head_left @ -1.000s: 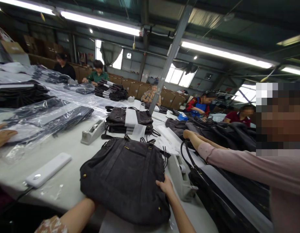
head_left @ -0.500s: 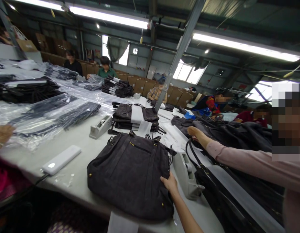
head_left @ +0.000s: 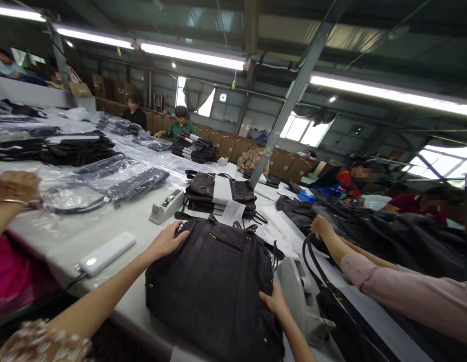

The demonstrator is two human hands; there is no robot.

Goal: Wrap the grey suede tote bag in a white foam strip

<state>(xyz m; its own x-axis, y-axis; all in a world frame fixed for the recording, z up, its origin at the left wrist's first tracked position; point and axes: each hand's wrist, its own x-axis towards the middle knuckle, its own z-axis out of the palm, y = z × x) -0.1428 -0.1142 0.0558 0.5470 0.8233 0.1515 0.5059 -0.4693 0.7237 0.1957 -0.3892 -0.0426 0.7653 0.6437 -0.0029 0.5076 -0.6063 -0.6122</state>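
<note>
A dark handbag (head_left: pixel 214 286) with a zip and brass studs lies flat in front of me, its straps at the far end. My left hand (head_left: pixel 169 240) grips its upper left corner. At its right edge my right hand (head_left: pixel 274 301) holds on, thumb on top and the other fingers hidden. Just beyond lies a stack of similar bags (head_left: pixel 196 193) wrapped with a white paper band (head_left: pixel 222 189). Grey tape dispensers stand on either side, one (head_left: pixel 166 206) at the far left and a larger one (head_left: pixel 299 296) close to my right hand.
A white power strip (head_left: pixel 108 254) lies on the table (head_left: pixel 143 301) at left. A co-worker's hand (head_left: pixel 16 188) is beside plastic-wrapped bags (head_left: pixel 137 181). On the right, another co-worker's sleeved arm (head_left: pixel 388 286) reaches over dark bags. A slanted metal post (head_left: pixel 284 118) rises behind the stack.
My left hand has come into view and taken hold of the bag's upper left corner. My right hand stays on the right edge. The view has shifted, so things appear lower and further right.
</note>
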